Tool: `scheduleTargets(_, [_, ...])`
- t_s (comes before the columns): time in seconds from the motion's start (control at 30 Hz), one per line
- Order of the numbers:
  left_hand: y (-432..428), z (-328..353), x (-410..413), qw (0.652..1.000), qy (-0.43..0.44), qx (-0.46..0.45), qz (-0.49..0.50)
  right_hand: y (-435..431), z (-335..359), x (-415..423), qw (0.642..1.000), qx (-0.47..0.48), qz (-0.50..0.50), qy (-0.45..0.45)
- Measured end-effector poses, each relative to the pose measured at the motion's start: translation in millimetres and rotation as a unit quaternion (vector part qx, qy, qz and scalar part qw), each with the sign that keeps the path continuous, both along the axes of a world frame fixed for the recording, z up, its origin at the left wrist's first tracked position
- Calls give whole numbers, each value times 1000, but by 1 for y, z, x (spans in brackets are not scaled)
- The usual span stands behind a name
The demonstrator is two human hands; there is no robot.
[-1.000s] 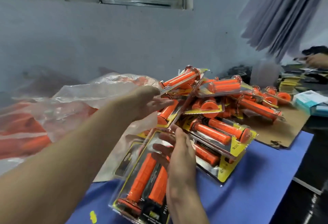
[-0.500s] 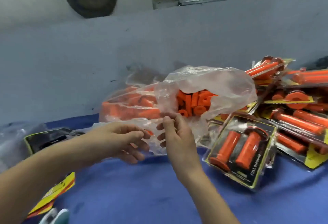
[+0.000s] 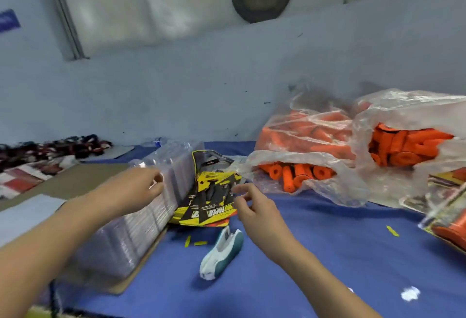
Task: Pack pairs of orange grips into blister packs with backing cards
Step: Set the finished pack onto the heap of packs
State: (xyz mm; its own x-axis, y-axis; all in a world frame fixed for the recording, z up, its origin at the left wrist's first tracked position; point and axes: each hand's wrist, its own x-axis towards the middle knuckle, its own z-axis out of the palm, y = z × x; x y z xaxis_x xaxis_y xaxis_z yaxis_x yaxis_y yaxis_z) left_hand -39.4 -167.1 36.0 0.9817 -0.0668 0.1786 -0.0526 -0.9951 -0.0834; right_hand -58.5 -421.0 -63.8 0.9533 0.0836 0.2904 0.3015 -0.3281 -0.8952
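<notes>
Blue table (image 3: 327, 254) carries the whole job. Largest on it are two clear plastic bags (image 3: 390, 105) at rear right, mouths open and heaped with loose orange grips (image 3: 403, 146); we judge the bulk of the stock unpacked. Next is a long stack of empty blister shells (image 3: 141, 216), lying on a cardboard sheet (image 3: 75, 179) at left, which suggests many packs to go. At the right edge we log at least one filled pack (image 3: 448, 232), cut off by the frame. Between stack and bags, a loose pile of yellow-and-black backing cards (image 3: 209, 199) leans against the shells. Left hand (image 3: 136, 189) rests on the stack's upper edge with fingers curled. With the blur we cannot tell whether one shell is pinched. Right hand (image 3: 252, 206) hovers just beside the cards, fingers loosely curled and slightly spread, holding nothing. We read this as the start of a new pack, with shell and card being fetched and no grips in hand. A white-and-teal stapler (image 3: 222, 252) lies near the right wrist, in the likely working space. Yellow scraps (image 3: 199, 243) litter the cloth beside it.
</notes>
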Motion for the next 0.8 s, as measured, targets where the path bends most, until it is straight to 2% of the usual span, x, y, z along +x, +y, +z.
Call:
scheduleTargets(0.1, [35,-18,-1,995,23,33,87,31,3,5,1000,-15,18,3])
scheduleTargets(0.17, [52,-27,-3,991,48,8,123,50,6,7,999,-20,36,2])
scheduleTargets(0.3, [70,-36,-9,994,35,-26,104,90,9,10,996,-46,77,14])
scheduleTargets(0.47, [74,-36,-8,993,42,-49,94,133,6,4,977,-154,144,24])
scheduleTargets(0.57, [78,-34,-5,993,49,-65,83,149,2,0,968,-184,170,25])
scheduleTargets(0.8, [81,-33,-3,996,55,-19,69,173,0,-5,950,-244,193,-26])
